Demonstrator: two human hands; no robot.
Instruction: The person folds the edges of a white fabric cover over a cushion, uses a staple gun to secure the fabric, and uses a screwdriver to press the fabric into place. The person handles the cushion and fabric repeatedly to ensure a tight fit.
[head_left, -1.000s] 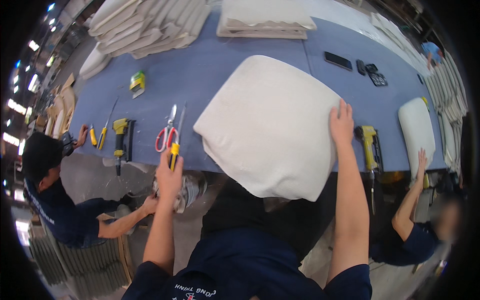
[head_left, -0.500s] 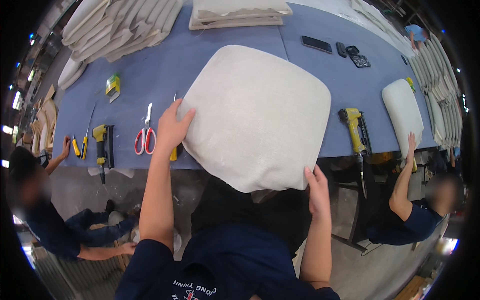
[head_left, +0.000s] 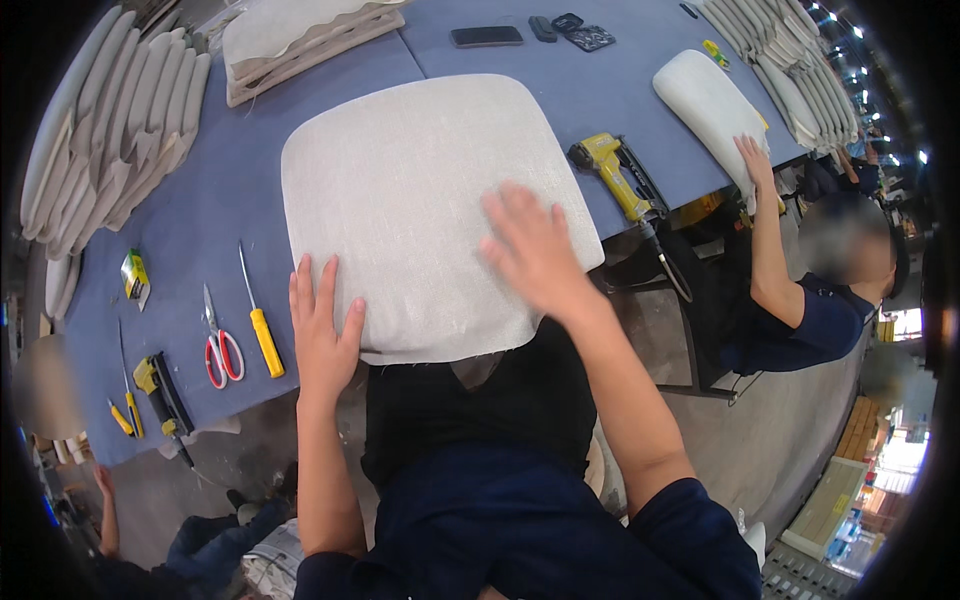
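Both hands, left (head_left: 322, 332) and right (head_left: 535, 250), flat (fingers spread) on fabric-covered cushion (head_left: 420, 190)

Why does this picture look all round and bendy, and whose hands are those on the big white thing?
The camera sits on a person's head and looks down, so the edges bend. The two arms from below are that person's own. The left hand and right hand press flat on a pale fabric-covered cushion; neither grips anything. It lies on a blue table. Beside it are red-handled scissors, a yellow-handled screwdriver and a yellow power tool. Another person works nearby.
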